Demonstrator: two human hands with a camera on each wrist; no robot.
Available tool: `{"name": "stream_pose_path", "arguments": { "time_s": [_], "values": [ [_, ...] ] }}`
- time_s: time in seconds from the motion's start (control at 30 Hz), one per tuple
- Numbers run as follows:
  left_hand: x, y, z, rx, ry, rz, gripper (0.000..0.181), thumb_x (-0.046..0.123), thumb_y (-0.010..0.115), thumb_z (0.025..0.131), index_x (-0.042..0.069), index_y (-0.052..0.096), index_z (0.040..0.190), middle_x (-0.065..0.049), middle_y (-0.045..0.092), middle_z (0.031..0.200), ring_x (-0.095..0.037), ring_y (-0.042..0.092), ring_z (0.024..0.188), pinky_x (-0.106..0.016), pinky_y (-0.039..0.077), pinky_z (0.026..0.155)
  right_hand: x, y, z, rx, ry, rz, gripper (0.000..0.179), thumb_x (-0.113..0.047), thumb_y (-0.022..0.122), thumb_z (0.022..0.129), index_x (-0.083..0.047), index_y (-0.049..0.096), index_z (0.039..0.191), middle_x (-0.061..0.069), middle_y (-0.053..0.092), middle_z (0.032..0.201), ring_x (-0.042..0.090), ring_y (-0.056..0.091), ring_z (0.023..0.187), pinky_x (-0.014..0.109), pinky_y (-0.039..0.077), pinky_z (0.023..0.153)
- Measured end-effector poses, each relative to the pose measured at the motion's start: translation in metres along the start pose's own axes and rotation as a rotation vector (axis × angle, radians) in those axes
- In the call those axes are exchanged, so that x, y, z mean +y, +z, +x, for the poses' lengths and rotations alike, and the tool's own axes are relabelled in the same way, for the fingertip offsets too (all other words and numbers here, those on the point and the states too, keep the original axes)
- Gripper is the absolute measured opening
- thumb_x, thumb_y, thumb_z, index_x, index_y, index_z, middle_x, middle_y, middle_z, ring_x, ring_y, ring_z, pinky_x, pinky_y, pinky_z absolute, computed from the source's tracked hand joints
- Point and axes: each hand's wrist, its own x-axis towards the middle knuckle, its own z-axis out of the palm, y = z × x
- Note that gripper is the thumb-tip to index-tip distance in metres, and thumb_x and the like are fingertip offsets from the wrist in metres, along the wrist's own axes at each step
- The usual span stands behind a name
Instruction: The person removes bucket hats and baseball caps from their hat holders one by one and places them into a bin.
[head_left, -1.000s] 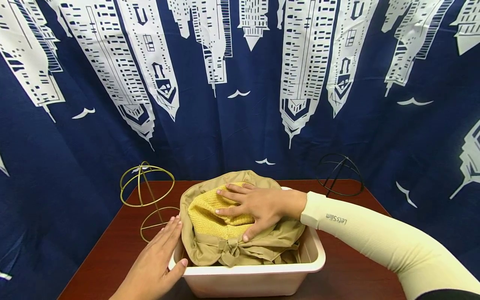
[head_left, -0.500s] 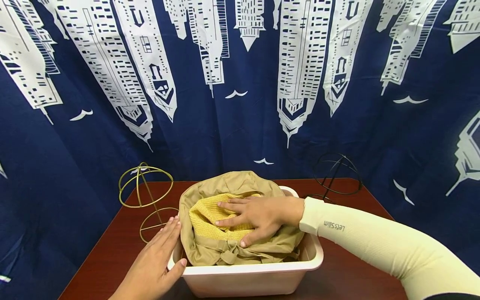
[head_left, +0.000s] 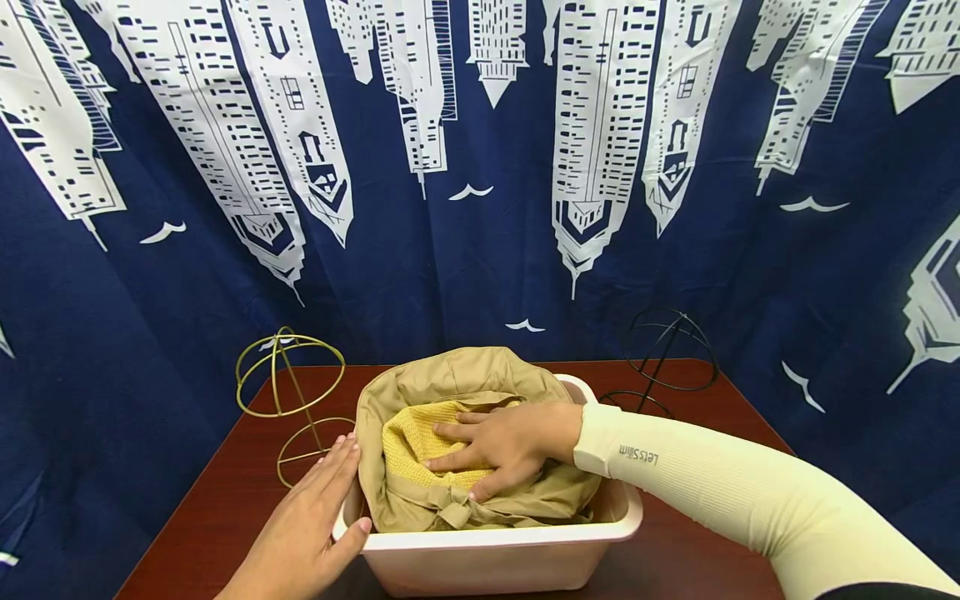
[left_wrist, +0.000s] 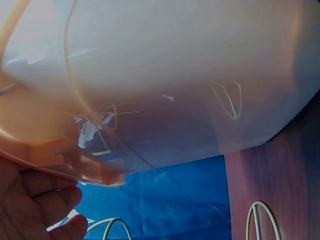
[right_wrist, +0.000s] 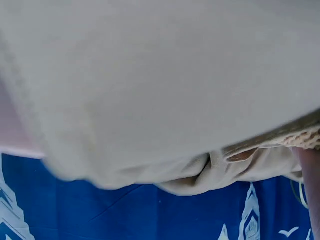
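Observation:
A wide-brimmed khaki sun hat point(head_left: 480, 367) with a tied fabric bow point(head_left: 454, 510) lies in a white plastic bin point(head_left: 487, 540). Yellow knit material point(head_left: 411, 437) shows in the hat's middle, sunken and creased. My right hand point(head_left: 504, 446) presses down on the yellow knit with its fingers spread. At the bin's left front corner, my left hand point(head_left: 303, 518) rests against the rim, fingers extended along the side and thumb by the front edge. The left wrist view shows its fingertips point(left_wrist: 65, 200) beside the bin's glossy wall point(left_wrist: 190, 90). Khaki cloth point(right_wrist: 150, 100) fills most of the right wrist view.
A gold wire stand point(head_left: 292, 412) is left of the bin on the reddish-brown table point(head_left: 217, 492). Behind the bin to the right is a black wire stand point(head_left: 660, 379). A navy curtain point(head_left: 450, 275) with white building prints hangs behind the table.
My right hand has pressed lower and moved slightly left, and the yellow knit has sunk into the hat. My left hand stays at the rim.

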Motion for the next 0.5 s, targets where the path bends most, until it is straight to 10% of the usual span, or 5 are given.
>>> {"name": "stream_pose_path", "arguments": {
  "time_s": [0.23,0.5],
  "values": [
    [0.0,0.0,0.0,-0.008,-0.004,0.001,0.071,0.029,0.068,0.083,-0.016,0.049,0.135,-0.029,0.048,0.143,-0.042,0.049,0.129,-0.019,0.008,0.118,-0.009,0.006,0.007,-0.064,0.09,0.01,0.059,-0.063,0.033,0.099,-0.058,0.004,0.15,-0.001,0.006,0.166,0.035,0.018,0.148,0.055,0.032,0.112],
    [-0.003,0.001,-0.001,-0.001,0.022,0.003,0.07,0.035,0.065,0.089,-0.015,0.05,0.135,-0.028,0.048,0.143,-0.041,0.049,0.131,-0.019,0.009,0.118,-0.015,-0.017,-0.015,0.047,0.077,-0.087,0.065,-0.066,0.034,0.098,-0.043,0.017,0.157,0.004,0.017,0.165,0.028,0.025,0.147,0.051,0.031,0.114]
  ]
}}
